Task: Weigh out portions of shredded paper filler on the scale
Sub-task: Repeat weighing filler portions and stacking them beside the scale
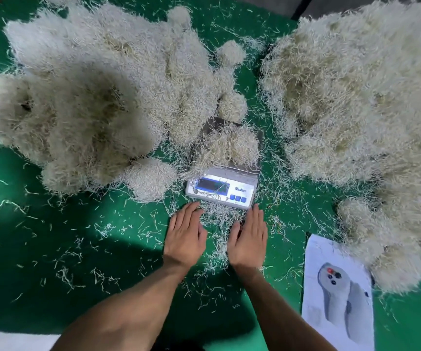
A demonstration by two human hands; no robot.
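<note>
Both hands lie flat, fingers straight, left hand (185, 236) and right hand (249, 239) apart, flanking loose shreds (218, 224) at 6 o'clock of the scale (223, 190); a portion (227, 148) sits on it. Green worktop (52, 236), heaps at 10 and 2.

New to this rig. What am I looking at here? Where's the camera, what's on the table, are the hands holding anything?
There is one picture, from a camera worn on the person's head, looking down at their bare hands; no robot. On the green table a digital scale carries a clump of shredded paper. Large heaps of the same filler lie to the left and right, with loose strands scattered around. A printed sheet lies at lower right. The left hand and right hand rest flat on the table, fingers straight, flanking loose shreds; neither grips anything.
</note>
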